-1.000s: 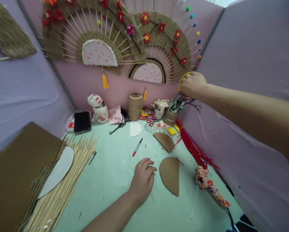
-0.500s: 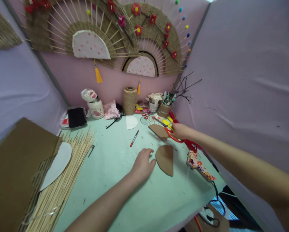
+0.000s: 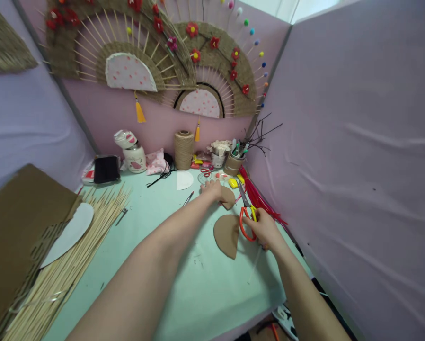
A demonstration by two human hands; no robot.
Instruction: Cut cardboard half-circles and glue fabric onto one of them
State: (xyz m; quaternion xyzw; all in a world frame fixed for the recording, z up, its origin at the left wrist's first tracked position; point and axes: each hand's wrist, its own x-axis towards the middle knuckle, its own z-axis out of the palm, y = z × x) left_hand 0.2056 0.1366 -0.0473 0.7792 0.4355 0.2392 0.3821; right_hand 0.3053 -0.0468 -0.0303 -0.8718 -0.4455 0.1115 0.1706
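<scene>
Red and yellow handles of the scissors (image 3: 247, 204) sit in the grip of the right hand (image 3: 264, 227), wrapped around them, blades pointing away over the table (image 3: 205, 303). The left hand (image 3: 211, 190) is at the small cardboard piece (image 3: 228, 197); I cannot tell whether its grip pinches it. Nearer lies 1 larger cardboard half-circle (image 3: 226, 236), just beside the scissors.

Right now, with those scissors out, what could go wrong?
The scissors in the right hand look close to the red strips, so they might snag one. The left hand is at the small cardboard piece, so it could get nicked if the scissors swing left.
</scene>
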